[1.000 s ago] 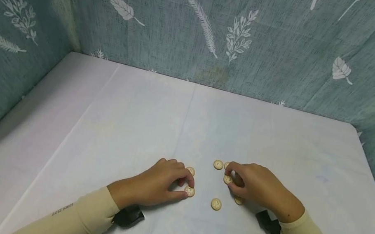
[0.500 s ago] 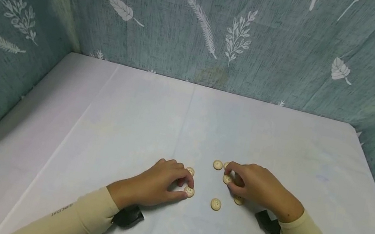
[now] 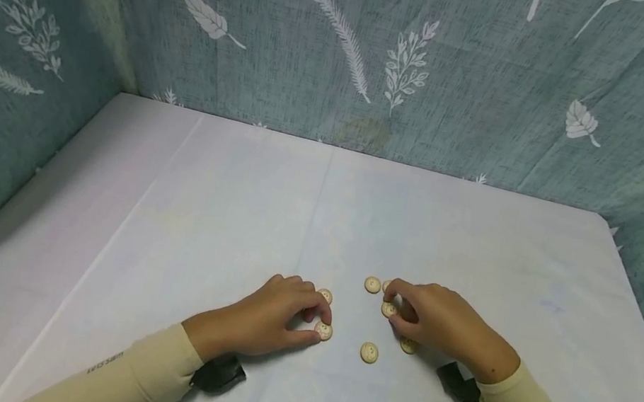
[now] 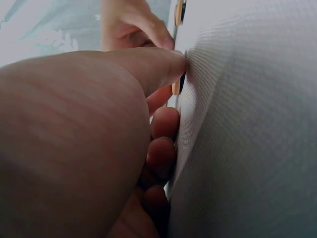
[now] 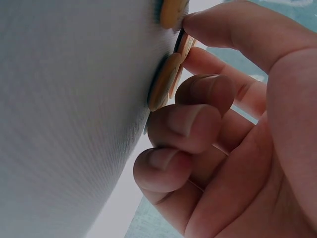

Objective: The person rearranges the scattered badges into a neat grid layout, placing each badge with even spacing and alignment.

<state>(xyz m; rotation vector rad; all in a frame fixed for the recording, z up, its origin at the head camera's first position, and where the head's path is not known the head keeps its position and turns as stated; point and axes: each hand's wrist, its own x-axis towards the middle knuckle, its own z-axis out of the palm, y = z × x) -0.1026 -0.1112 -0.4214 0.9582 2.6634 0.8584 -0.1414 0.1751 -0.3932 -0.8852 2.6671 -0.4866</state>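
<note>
Several round, cream-coloured buttons lie on the white cloth. My left hand [image 3: 282, 316] pinches one button [image 3: 323, 331] between thumb and index finger, flat on the cloth. Just beyond it a second button [image 3: 326, 296] is partly covered by the left fingers. To the right, my right hand [image 3: 443, 323] has its thumb and index finger on opposite edges of another button [image 3: 389, 310]. In the right wrist view that pinched button [image 5: 186, 45] touches the cloth, with a nearer button [image 5: 165, 82] beside the curled fingers. One more button [image 3: 409, 346] is half under the right hand.
Between the hands, towards me, lies a lone button [image 3: 369, 352]. Farther back are a button [image 3: 372, 285] and another, mostly hidden button [image 3: 387, 286] by the right index finger. White cloth [image 3: 217, 211] covers the table; patterned green fabric [image 3: 285, 43] hangs behind.
Both hands and the buttons keep their places on the cloth. Only the head view has shifted a little, so everything appears slightly lower.
</note>
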